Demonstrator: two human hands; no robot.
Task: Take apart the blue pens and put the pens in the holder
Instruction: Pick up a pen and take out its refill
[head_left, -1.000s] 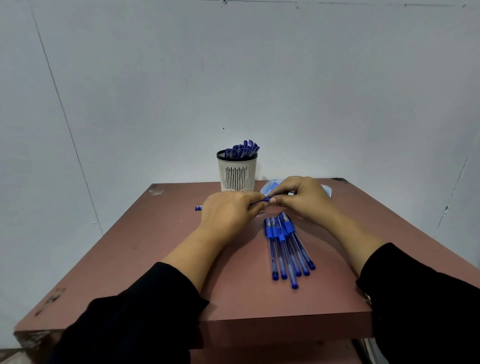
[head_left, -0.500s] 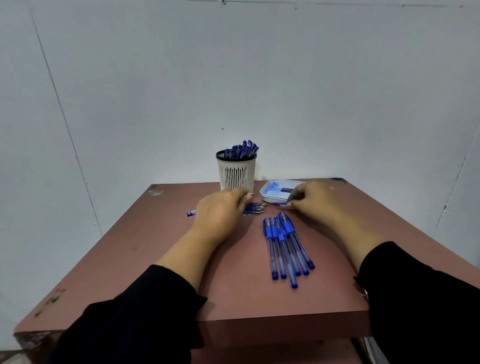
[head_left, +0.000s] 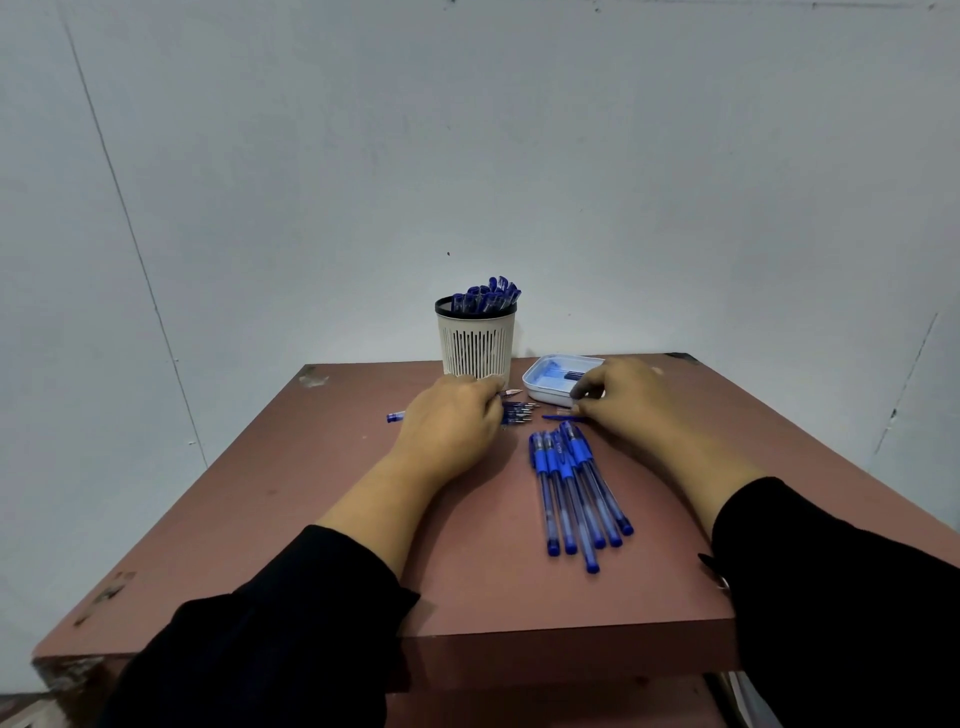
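Note:
My left hand (head_left: 449, 423) rests on the table in front of the holder, shut on a clear blue pen body (head_left: 396, 417). The body's end sticks out to the left and its tip shows by my fingers. My right hand (head_left: 631, 402) lies beside the white tray (head_left: 540, 391), its fingertips pinching a thin blue pen part (head_left: 560, 417) that touches the table. A small heap of taken-apart pen pieces (head_left: 518, 413) lies between my hands. Several whole blue pens (head_left: 571, 493) lie side by side nearer to me. The white slotted holder (head_left: 475, 345) stands at the back with blue pens in it.
The tray holds a few dark thin pieces. The brown table (head_left: 311, 519) ends at a front edge close to my sleeves and meets the pale wall at the back. Its left half is bare wood with scuffed corners.
My hands held one pen together above the table. They have pulled apart and dropped to the tabletop, the left with the body, the right with the thin part near the tray.

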